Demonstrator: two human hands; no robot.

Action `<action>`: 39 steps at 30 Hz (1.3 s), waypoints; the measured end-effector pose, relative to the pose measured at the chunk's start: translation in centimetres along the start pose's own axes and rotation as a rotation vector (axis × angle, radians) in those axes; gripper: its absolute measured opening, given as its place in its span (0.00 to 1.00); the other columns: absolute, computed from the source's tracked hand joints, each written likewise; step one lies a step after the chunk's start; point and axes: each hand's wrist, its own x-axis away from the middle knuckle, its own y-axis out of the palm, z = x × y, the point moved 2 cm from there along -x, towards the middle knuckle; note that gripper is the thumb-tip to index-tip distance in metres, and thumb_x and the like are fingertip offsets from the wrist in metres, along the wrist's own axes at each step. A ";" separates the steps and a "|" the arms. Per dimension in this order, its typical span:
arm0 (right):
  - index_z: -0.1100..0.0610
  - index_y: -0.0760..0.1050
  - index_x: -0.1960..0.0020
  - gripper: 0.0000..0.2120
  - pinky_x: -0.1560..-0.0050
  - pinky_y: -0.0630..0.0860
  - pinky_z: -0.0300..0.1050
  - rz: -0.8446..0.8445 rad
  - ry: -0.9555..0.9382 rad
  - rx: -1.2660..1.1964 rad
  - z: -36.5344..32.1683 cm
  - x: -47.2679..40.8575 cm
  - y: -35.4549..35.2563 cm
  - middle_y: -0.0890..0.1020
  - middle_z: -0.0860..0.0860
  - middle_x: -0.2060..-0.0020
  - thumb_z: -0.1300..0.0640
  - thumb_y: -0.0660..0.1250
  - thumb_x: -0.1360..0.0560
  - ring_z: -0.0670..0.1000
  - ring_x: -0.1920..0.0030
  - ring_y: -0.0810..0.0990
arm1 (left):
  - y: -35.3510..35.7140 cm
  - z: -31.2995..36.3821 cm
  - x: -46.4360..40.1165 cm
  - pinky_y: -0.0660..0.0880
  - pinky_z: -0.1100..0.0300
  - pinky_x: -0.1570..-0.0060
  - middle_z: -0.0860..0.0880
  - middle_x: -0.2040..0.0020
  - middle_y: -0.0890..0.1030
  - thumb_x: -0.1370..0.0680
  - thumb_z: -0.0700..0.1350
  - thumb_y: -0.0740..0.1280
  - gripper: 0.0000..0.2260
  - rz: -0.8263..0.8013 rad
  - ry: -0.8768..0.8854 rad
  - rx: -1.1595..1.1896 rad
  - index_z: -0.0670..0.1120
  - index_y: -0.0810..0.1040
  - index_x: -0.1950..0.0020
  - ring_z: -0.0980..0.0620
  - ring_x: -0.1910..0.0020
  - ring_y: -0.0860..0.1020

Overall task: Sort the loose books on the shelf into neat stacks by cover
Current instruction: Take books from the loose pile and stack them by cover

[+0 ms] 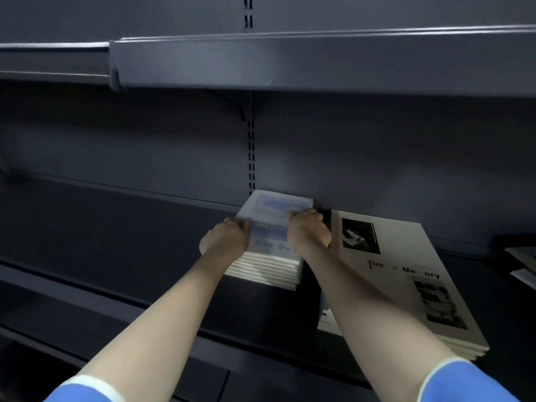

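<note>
This looks like a shop, likely a bookshop. Dark metal retail shelving fills the view: an upper shelf [319, 62] at 12 o'clock has a price-strip front edge, and a slotted upright [251, 158] with a bracket runs down the back panel at centre. On the lower shelf [116, 227], identical copies lie in stacks [269, 268], with a larger pile [406, 274] at 3 o'clock.

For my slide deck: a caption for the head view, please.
Both hands square the blue-cover stack beside the white stack.
</note>
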 end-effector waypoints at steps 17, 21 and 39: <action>0.65 0.62 0.30 0.26 0.46 0.72 0.49 0.043 -0.020 -0.007 0.0 -0.3 -0.4 0.70 0.61 0.34 0.46 0.47 0.17 0.60 0.37 0.73 | -0.3 0.6 -1.2 0.69 0.53 0.49 0.41 0.41 0.76 0.19 0.56 0.51 0.21 0.029 -0.025 -0.012 0.41 0.71 0.39 0.40 0.42 0.75; 0.63 0.63 0.29 0.26 0.42 0.71 0.49 0.075 -0.144 0.040 0.9 0.5 -2.1 0.69 0.61 0.34 0.46 0.47 0.17 0.60 0.35 0.70 | -0.7 1.6 0.5 0.69 0.51 0.43 0.40 0.37 0.74 0.19 0.56 0.53 0.22 0.147 0.043 -0.142 0.40 0.68 0.36 0.40 0.38 0.73; 0.62 0.64 0.28 0.27 0.34 0.64 0.51 0.178 -0.044 0.245 16.3 3.8 -15.6 0.68 0.61 0.32 0.45 0.48 0.18 0.59 0.32 0.66 | -0.3 13.5 8.8 0.48 0.52 0.25 0.38 0.23 0.50 0.19 0.59 0.48 0.34 0.058 0.297 -0.138 0.36 0.47 0.23 0.43 0.23 0.49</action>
